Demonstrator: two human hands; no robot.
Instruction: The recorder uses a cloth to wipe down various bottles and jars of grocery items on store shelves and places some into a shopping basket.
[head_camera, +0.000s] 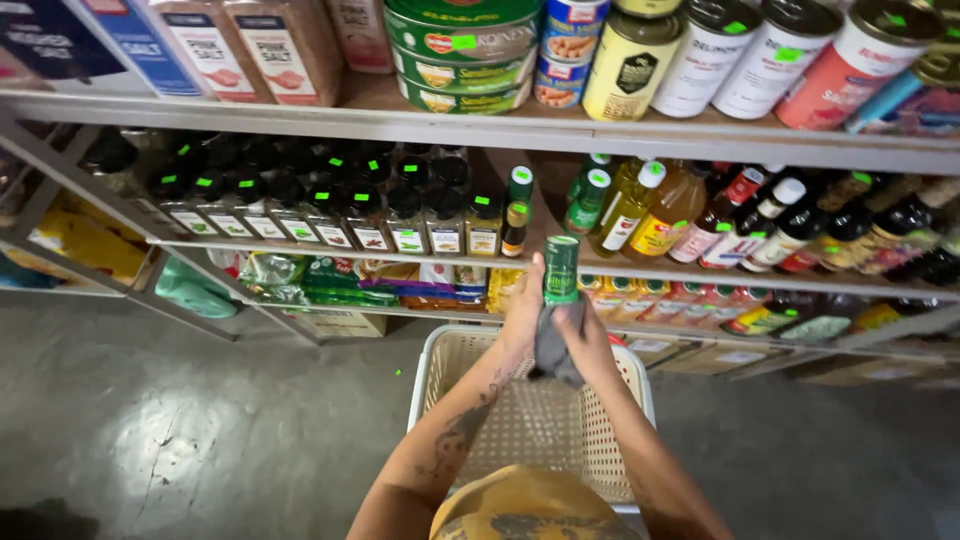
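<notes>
My left hand (523, 310) grips a small green-capped bottle (561, 268) and holds it upright in front of the shelves. Just below it, my right hand (585, 335) holds a grey cloth (553, 348) pressed against the bottle's lower part. Both hands hover above a white woven plastic basket (440, 352) that stands on the floor. Behind the bottle, the middle shelf (340, 255) has a gap next to a row of dark sauce bottles (330, 205).
Oil and sauce bottles (700, 215) fill the right of the middle shelf. Cans and jars (620, 55) and salt packets (250, 45) stand on the top shelf. Packets (330, 280) lie on the lower shelf. Grey concrete floor (180, 420) spreads to the left.
</notes>
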